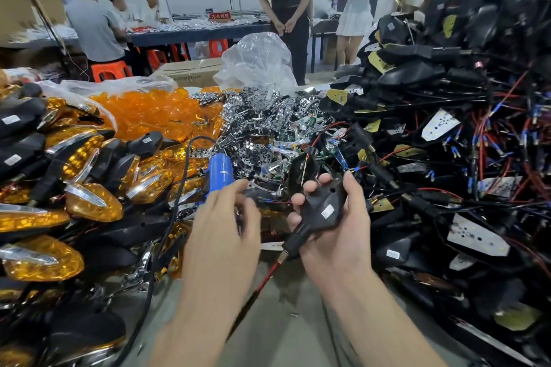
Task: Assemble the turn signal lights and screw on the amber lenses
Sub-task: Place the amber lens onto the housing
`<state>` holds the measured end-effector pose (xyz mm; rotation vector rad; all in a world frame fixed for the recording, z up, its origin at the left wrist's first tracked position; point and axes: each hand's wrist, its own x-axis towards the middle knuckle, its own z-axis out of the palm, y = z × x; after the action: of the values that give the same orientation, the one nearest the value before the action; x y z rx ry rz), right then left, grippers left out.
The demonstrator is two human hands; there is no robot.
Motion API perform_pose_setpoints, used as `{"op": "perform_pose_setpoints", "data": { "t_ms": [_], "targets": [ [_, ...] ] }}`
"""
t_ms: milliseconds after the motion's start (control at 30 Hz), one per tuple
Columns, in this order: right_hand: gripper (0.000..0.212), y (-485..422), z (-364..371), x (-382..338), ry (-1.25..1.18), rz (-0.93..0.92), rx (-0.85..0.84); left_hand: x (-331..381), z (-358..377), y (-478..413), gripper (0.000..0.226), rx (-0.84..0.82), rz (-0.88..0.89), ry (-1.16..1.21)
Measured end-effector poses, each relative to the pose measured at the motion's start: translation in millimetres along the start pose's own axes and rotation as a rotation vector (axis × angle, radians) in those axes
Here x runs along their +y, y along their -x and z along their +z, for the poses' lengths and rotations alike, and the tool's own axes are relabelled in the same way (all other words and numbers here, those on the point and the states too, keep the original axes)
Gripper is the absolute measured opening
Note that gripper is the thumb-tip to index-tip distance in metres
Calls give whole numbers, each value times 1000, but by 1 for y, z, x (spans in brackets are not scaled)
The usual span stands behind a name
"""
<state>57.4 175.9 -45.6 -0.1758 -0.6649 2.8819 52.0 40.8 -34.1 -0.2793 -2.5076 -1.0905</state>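
The black teardrop plastic turn-signal housing (323, 208), judged light, rigid and slick, is gripped at near centre by the curled fingers (310, 186) of the right hand (337, 235), best taken by its rim, with the left hand (220, 235) released alongside.

Your grey counter (286, 334) shows bare in front of the blue screwdriver (220, 173). Left of the screwdriver lie assembled amber lights (74, 197); behind it, loose amber lenses (155, 113) and chrome reflectors (262, 122); to its right, wired black housings (447, 158) piled high.
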Motion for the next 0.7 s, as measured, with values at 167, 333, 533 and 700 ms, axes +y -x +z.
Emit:
{"op": "perform_pose_setpoints", "data": {
  "t_ms": [167,333,533,700],
  "targets": [
    [31,2,-1,-2,-5,21,-75,-17,2,-5,47,-115,-196,-466],
    [32,1,-3,-2,11,49,-46,-18,6,-29,48,-143,-308,-537],
    [34,-2,-5,0,18,56,-52,-31,4,-52,50,-206,-379,-474],
    [34,-5,-8,2,31,63,-54,-35,-21,-67,34,-230,-360,-13]
  ]
}}
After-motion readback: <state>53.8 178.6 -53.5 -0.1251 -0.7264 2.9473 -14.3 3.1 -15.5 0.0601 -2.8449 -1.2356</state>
